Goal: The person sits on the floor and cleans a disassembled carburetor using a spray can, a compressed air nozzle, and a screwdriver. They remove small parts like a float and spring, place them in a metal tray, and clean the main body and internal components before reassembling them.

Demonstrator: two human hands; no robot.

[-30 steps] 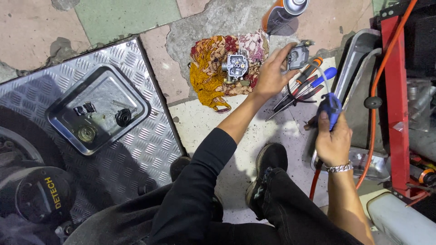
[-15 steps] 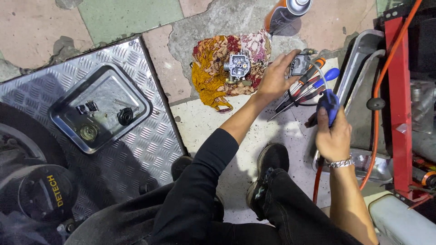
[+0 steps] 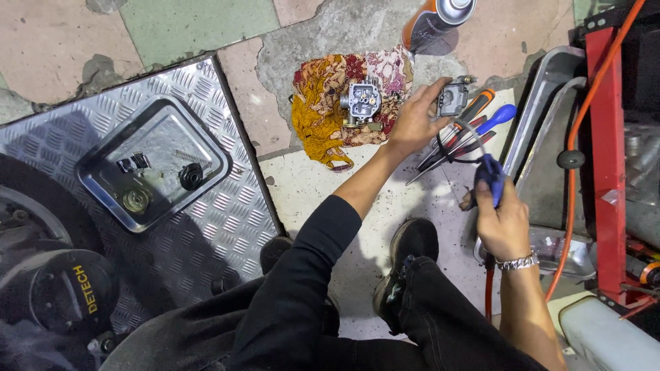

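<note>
**On the workshop floor: two hands, a carburetor part and a blue tool**

On the tiled floor, beside a chequered metal plate [image 3: 227, 227], a person in black sleeves is crouching over scattered parts. The left hand [image 3: 412, 124] is reaching forward, its fingers [image 3: 433, 93] curling around a small grey metal part [image 3: 454, 99] and gripping it just above a cluster of screwdrivers [image 3: 460, 134] with orange, blue and red handles. The right hand [image 3: 502, 220], wearing a metal bracelet, is clenching a blue-handled tool [image 3: 491, 178], whose thin nozzle is pointing toward the grey part; an orange hose [image 3: 488, 302] is hanging below this hand. Just left of the left hand, a carburetor body [image 3: 362, 102] is lying on a patterned red and yellow rag [image 3: 323, 110]. An orange spray can [image 3: 436, 20] is standing beyond the rag. A shallow metal tray [image 3: 103, 199] holding small parts is sitting on the plate, well apart from both hands.
</note>
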